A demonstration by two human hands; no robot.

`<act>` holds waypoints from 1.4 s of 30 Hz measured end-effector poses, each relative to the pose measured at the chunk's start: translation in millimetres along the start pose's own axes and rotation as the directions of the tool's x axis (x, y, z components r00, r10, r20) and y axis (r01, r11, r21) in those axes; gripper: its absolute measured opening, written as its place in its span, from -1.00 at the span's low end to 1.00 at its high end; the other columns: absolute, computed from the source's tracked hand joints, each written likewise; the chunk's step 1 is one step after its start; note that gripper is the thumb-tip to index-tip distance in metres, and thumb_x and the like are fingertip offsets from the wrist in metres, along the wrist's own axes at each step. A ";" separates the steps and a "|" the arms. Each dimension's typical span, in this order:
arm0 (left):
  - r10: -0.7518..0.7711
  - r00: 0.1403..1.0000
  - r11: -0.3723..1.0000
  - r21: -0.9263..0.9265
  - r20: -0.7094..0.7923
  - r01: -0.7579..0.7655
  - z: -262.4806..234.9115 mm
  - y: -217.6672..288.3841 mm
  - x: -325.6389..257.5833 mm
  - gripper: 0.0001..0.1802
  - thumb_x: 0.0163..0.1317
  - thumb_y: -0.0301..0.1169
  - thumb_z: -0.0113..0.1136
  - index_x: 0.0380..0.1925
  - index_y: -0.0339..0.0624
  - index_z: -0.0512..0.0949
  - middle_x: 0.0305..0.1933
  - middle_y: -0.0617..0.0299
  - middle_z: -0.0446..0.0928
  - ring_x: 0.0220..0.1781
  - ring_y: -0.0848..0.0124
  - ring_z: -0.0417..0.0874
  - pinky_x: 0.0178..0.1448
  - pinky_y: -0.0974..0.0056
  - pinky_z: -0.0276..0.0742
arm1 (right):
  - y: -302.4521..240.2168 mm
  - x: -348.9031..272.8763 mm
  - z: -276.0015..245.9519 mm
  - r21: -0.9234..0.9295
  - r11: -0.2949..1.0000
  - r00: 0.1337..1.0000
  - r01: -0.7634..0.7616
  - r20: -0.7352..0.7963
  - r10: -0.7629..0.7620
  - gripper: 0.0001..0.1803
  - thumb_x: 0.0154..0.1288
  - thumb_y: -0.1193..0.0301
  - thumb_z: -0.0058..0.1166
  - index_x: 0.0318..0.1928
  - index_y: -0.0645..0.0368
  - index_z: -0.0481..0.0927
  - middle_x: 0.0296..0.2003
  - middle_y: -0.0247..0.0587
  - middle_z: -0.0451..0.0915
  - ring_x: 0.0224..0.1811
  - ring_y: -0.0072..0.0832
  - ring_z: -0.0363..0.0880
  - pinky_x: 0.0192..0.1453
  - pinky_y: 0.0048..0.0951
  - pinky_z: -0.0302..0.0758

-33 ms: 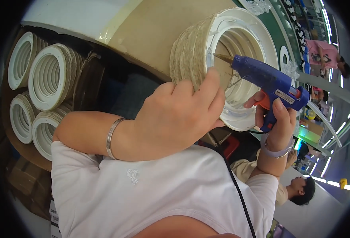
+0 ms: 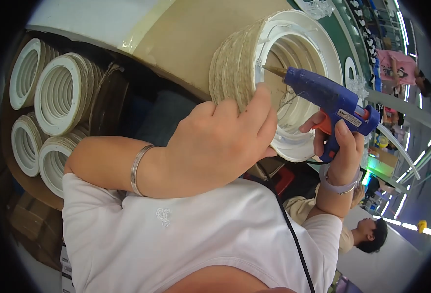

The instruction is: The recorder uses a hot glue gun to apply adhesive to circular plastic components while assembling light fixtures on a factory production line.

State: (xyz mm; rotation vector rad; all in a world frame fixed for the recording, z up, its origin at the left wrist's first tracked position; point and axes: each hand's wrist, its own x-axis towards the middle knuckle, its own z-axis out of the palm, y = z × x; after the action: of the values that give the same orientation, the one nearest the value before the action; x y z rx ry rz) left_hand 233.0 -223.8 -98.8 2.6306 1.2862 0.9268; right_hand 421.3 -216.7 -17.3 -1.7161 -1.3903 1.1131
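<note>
My right hand (image 2: 342, 139) is closed round the grip of a blue hot glue gun (image 2: 323, 93), fingers near its orange trigger. The gun's brassy nozzle (image 2: 274, 71) points left, its tip at the inner face of a white end ring (image 2: 286, 22). That ring caps a ribbed, beige, rough-textured cylinder (image 2: 232, 63), hollow and lying on its side. My left hand (image 2: 225, 139) grips the cylinder's near side by the ring, thumb and fingers bent. Its fingertips are partly hidden. Thin strands of glue (image 2: 289, 101) hang below the nozzle.
Beneath the cylinder is a brown cardboard surface (image 2: 181, 39) with a strip of clear tape. Several similar ringed cylinders (image 2: 59, 95) stand in a box at left. Clear plastic scraps (image 2: 318, 7) lie on a green surface beyond. A black cable (image 2: 288, 219) crosses my shirt. Another person (image 2: 367, 234) is at right.
</note>
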 end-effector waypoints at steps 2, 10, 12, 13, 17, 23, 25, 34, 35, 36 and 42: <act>0.001 1.000 1.000 0.000 -0.005 -0.001 0.2 -0.5 0.7 -0.45 -0.24 -0.06 0.21 -0.23 -0.15 0.48 -0.09 0.22 0.43 -0.60 0.54 0.35 -0.52 0.50 0.28 | 0.1 0.9 1.8 -0.015 1.000 1.000 0.003 -0.011 -0.003 -0.59 0.12 0.25 -0.14 -0.21 0.42 0.40 -0.46 0.00 0.51 -0.74 -0.56 0.36 -0.76 -0.69 0.18; -0.001 0.997 0.995 -0.101 -0.081 -0.007 5.9 -5.6 1.7 -0.47 -0.23 -0.04 0.20 -0.31 -0.22 0.47 -0.16 0.17 0.47 -0.63 0.55 0.35 -0.55 0.50 0.29 | 6.1 1.8 3.4 -0.005 1.000 0.999 0.018 -0.042 -0.019 -0.60 0.13 0.28 -0.09 -0.18 0.42 0.39 -0.47 -0.09 0.49 -0.62 -0.47 0.47 -0.74 -0.69 0.23; 0.013 0.998 0.994 -0.106 -0.068 -0.020 4.9 -6.3 1.9 -0.49 -0.22 -0.03 0.19 -0.36 -0.21 0.47 -0.17 0.16 0.47 -0.63 0.54 0.36 -0.54 0.50 0.29 | 8.0 1.7 2.7 0.019 0.999 0.999 0.032 -0.031 -0.031 -0.60 0.13 0.28 -0.09 -0.17 0.42 0.38 -0.47 -0.09 0.49 -0.62 -0.46 0.47 -0.75 -0.69 0.24; 0.012 0.998 0.994 -0.108 -0.065 -0.019 5.1 -5.9 1.5 -0.49 -0.22 -0.03 0.19 -0.36 -0.21 0.47 -0.17 0.16 0.47 -0.63 0.54 0.36 -0.54 0.50 0.29 | 8.1 1.6 3.0 0.020 0.999 0.999 0.029 -0.031 -0.028 -0.60 0.13 0.28 -0.09 -0.17 0.42 0.38 -0.47 -0.09 0.49 -0.62 -0.46 0.47 -0.75 -0.69 0.24; 0.010 0.998 0.996 -0.084 -0.065 -0.016 5.5 -5.2 1.4 -0.50 -0.22 -0.03 0.19 -0.36 -0.20 0.46 -0.16 0.17 0.47 -0.62 0.53 0.36 -0.53 0.50 0.29 | 6.8 2.8 3.7 0.031 0.999 0.999 0.039 -0.030 -0.038 -0.60 0.13 0.29 -0.08 -0.17 0.42 0.39 -0.47 -0.09 0.49 -0.62 -0.45 0.47 -0.76 -0.69 0.23; -0.001 0.997 0.995 -0.097 -0.080 -0.007 7.5 -5.2 -0.5 -0.50 -0.20 -0.03 0.18 -0.35 -0.19 0.47 -0.15 0.18 0.47 -0.61 0.53 0.37 -0.51 0.49 0.30 | 6.8 2.1 3.7 0.026 1.000 1.000 0.017 -0.018 -0.016 -0.61 0.11 0.30 -0.05 -0.18 0.43 0.39 -0.51 -0.11 0.49 -0.65 -0.47 0.46 -0.76 -0.69 0.22; -0.004 0.997 0.995 -0.100 -0.081 -0.004 7.2 -4.6 -0.9 -0.51 -0.18 -0.02 0.18 -0.35 -0.19 0.47 -0.14 0.18 0.47 -0.61 0.52 0.38 -0.51 0.49 0.31 | 7.4 2.0 2.0 0.014 1.000 1.000 0.010 -0.009 -0.009 -0.60 0.11 0.30 -0.04 -0.19 0.42 0.39 -0.52 -0.12 0.49 -0.65 -0.48 0.45 -0.76 -0.69 0.22; -0.019 0.997 0.994 -0.106 -0.072 0.012 5.8 -4.1 1.0 -0.51 -0.16 -0.01 0.18 -0.35 -0.18 0.48 -0.15 0.18 0.46 -0.60 0.53 0.38 -0.51 0.49 0.30 | 7.2 0.6 -4.6 -0.029 0.999 0.999 -0.015 -0.031 0.014 -0.57 0.09 0.25 0.00 -0.20 0.41 0.40 -0.53 -0.17 0.48 -0.67 -0.52 0.44 -0.74 -0.69 0.24; -0.019 0.997 0.995 -0.101 -0.070 0.012 5.9 -4.1 0.9 -0.51 -0.16 -0.01 0.18 -0.35 -0.18 0.48 -0.15 0.18 0.46 -0.60 0.53 0.38 -0.51 0.49 0.30 | 6.7 0.3 -5.0 -0.031 0.999 0.999 -0.019 -0.029 0.018 -0.57 0.08 0.24 0.00 -0.20 0.40 0.40 -0.53 -0.17 0.48 -0.68 -0.52 0.43 -0.74 -0.69 0.24; -0.019 0.998 0.995 -0.095 -0.068 0.012 5.9 -4.1 0.7 -0.51 -0.16 -0.01 0.18 -0.36 -0.18 0.48 -0.15 0.18 0.46 -0.60 0.53 0.38 -0.51 0.49 0.30 | 6.5 0.2 -5.4 -0.033 0.999 0.999 -0.021 -0.027 0.021 -0.57 0.08 0.23 0.00 -0.21 0.40 0.41 -0.54 -0.18 0.47 -0.68 -0.53 0.43 -0.74 -0.68 0.24; -0.014 0.998 0.995 -0.099 -0.064 0.007 5.4 -3.9 0.8 -0.51 -0.16 -0.02 0.19 -0.36 -0.19 0.47 -0.14 0.17 0.46 -0.61 0.52 0.38 -0.52 0.49 0.30 | 8.4 -0.8 -6.4 -0.028 0.999 0.999 -0.036 -0.042 0.035 -0.57 0.09 0.22 0.01 -0.22 0.40 0.42 -0.54 -0.19 0.46 -0.68 -0.52 0.42 -0.75 -0.68 0.21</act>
State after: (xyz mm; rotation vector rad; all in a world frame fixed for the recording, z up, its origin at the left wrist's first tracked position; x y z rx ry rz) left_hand 233.6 -219.7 -104.1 2.5367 1.2320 1.0532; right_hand 430.6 -219.2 -21.9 -1.7804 -1.3614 1.0759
